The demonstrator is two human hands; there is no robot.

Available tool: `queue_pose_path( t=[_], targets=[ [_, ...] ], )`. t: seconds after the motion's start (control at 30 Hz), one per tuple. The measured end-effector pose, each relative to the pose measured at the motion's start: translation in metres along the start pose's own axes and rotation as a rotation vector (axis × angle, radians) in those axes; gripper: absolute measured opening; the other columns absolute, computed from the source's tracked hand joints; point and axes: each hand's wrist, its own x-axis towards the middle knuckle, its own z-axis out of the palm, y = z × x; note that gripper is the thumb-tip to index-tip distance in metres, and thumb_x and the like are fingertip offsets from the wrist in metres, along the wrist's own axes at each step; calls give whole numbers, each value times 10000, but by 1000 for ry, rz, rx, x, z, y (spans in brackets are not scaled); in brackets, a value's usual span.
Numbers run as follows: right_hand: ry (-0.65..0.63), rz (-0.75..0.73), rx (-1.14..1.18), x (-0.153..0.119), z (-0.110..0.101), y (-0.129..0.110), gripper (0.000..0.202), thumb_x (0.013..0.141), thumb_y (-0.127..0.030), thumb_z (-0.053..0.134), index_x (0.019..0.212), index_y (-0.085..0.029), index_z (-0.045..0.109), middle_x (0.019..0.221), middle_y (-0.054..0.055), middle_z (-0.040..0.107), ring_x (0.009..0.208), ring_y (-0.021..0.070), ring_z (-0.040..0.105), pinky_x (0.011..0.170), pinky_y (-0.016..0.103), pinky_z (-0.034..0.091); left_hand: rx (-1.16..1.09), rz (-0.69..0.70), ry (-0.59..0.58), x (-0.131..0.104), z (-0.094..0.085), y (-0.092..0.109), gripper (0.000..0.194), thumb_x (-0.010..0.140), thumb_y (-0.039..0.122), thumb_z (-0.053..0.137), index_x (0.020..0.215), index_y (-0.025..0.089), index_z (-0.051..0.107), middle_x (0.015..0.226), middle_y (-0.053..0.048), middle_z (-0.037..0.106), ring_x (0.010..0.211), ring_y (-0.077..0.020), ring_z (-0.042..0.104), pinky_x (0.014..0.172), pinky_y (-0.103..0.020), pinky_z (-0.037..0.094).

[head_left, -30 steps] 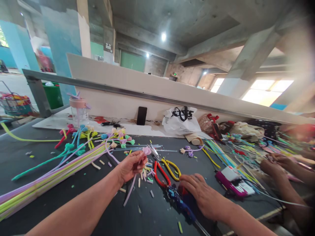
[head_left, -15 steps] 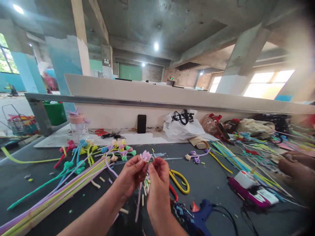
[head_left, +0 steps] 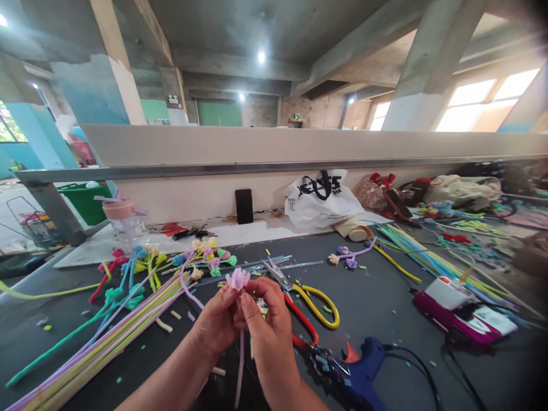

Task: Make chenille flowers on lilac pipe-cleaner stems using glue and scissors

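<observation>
A pale pink-lilac pipe cleaner flower (head_left: 238, 278) sits above my fingertips, its stem (head_left: 240, 368) hanging down between my hands. My left hand (head_left: 219, 319) pinches the base of the flower from the left. Against it, the curled thumb and fingers of my right hand (head_left: 272, 322) close on the same base, and the exact grip is hidden. Just right of my right hand lie scissors (head_left: 317, 308) with red and yellow handles and parted blades. A blue hot glue gun (head_left: 363, 371) rests nearer the front edge.
Left lie a bundle of long pipe cleaners (head_left: 128, 337) and several finished small flowers (head_left: 209, 254). A purple power strip (head_left: 458, 319) with cables is at right, beside more pipe cleaners (head_left: 419, 257). Behind stand a phone (head_left: 244, 206), a white bag (head_left: 321, 202) and a jar (head_left: 124, 222). Another person's hand (head_left: 531, 254) shows far right.
My hands have come closer together around the flower's base and shifted slightly left in view. More of the scissors now shows. The other person's hand has drawn back toward the right edge.
</observation>
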Motion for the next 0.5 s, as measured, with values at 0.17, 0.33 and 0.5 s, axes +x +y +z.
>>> queue_pose_path(
  t=[0.17,0.33,0.5],
  targets=[
    [-1,4,-37,0,-1,-2,109,715,-219,606,820,-206,635,886,41,562,874,195,526,763,328,442,39,5,-25,0,-1,-2,284,564,335,756,660,133,580,504,58,357,408,-16,258,369,-127,250],
    [-10,37,-6,0,-1,-1,117,694,-222,622,806,-204,649,891,43,561,865,198,531,759,334,446,84,33,-32,1,-3,-4,272,569,305,748,696,135,578,525,53,373,415,-18,266,380,-133,263],
    [20,90,110,-1,1,2,83,690,-227,639,766,-195,652,897,48,562,865,204,539,722,331,466,103,25,-74,0,-2,-4,267,571,302,743,705,144,574,454,69,337,398,-27,264,382,-138,256]
  ],
)
